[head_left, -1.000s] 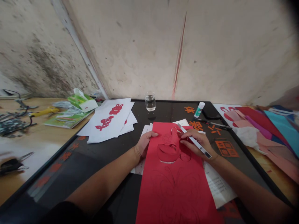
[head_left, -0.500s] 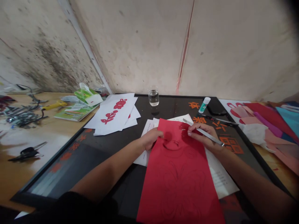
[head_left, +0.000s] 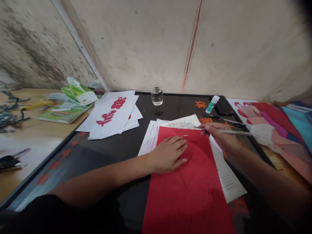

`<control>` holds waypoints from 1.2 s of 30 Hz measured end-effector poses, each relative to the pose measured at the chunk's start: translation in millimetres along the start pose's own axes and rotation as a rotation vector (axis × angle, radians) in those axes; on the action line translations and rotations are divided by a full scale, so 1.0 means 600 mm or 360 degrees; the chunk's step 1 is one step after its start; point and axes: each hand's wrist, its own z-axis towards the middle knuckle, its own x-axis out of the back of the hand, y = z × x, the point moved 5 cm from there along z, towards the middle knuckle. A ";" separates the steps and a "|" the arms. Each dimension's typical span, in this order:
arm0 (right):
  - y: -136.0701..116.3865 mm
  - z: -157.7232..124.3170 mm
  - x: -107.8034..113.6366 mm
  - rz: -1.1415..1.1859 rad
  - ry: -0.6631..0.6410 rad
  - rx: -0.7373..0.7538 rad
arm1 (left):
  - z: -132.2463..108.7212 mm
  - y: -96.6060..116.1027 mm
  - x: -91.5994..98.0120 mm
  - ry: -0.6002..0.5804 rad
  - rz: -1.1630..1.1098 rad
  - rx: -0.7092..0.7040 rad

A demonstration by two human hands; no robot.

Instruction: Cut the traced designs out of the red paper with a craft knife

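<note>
A long red paper sheet (head_left: 192, 191) with faint pencil drawing lies on the black mat (head_left: 109, 152), over white printed sheets (head_left: 151, 136). My left hand (head_left: 169, 152) lies flat on the red sheet's upper part, fingers stretched out and pressing it down. My right hand (head_left: 220, 136) sits at the sheet's upper right corner, closed round a thin silver craft knife (head_left: 231, 131) that points left along the sheet's top edge. A small cut shows in the red paper near the blade tip.
A glass of water (head_left: 156, 96) stands at the mat's far edge. White sheets with red cut-outs (head_left: 112, 115) lie at the left, a glue stick (head_left: 212, 104), phone (head_left: 223, 109) and coloured papers (head_left: 280, 126) at the right. Scissors (head_left: 9, 159) and a green box (head_left: 78, 94) rest on the wooden table.
The lifted red cut flap has been laid down. My left hand moved from the sheet's left edge onto its top and flattened; my right hand with the knife drew back to the right.
</note>
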 end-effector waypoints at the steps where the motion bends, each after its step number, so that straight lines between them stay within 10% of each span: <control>1: 0.002 -0.006 0.000 0.0033 -0.0007 -0.0104 | 0.002 0.002 -0.008 -0.0029 0.0017 0.0009; 36: 0.019 -0.008 -0.009 -0.0445 -0.0415 0.0105 | -0.010 -0.003 -0.024 0.0126 -0.0052 -0.0016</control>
